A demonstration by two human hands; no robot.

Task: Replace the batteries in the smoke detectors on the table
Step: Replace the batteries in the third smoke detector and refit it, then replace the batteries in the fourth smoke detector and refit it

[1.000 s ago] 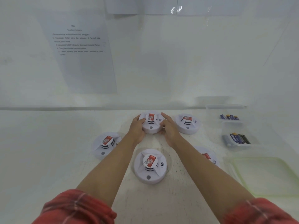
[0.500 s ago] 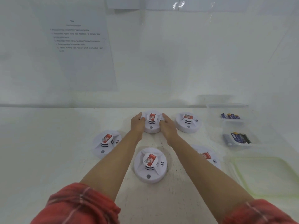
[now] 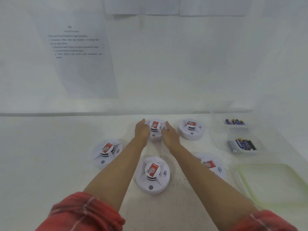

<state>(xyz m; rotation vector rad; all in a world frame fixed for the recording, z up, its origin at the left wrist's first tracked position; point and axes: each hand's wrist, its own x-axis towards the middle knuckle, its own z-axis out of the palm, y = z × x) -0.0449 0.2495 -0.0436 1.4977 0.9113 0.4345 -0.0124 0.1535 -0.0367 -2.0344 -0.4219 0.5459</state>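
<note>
Two hands clamp one smoke detector: the left hand (image 3: 141, 130) and the right hand (image 3: 170, 135) curl round opposite sides of the held detector (image 3: 155, 129), fingers over its rim. Whether it sits on the table (image 3: 50, 155) or is just lifted, I cannot tell. Its red-labelled face is up, so the battery door is probably underneath, and turning it over looks like the step in hand.

Both arms are at full stretch on a smooth, rounded shell, so the grip could slip as the detector turns, and it could drop.

Drawing it back is the next hazard. Straight toward the person from the held detector, the nearest detector (image 3: 152, 175) lies between the forearms, where a lowered wrist could knock it. Right of the held detector and nearer the person, the half-hidden detector (image 3: 211, 164) lies under the right forearm. Just right of the held detector, the neighbour detector (image 3: 191, 129) is close to the right knuckles. The left detector (image 3: 107, 152) is safer.

Well to the right sit the far batteries (image 3: 235, 121) and the near batteries (image 3: 244, 145). Which lot is fresh I cannot tell, so a mix-up is possible.
</note>
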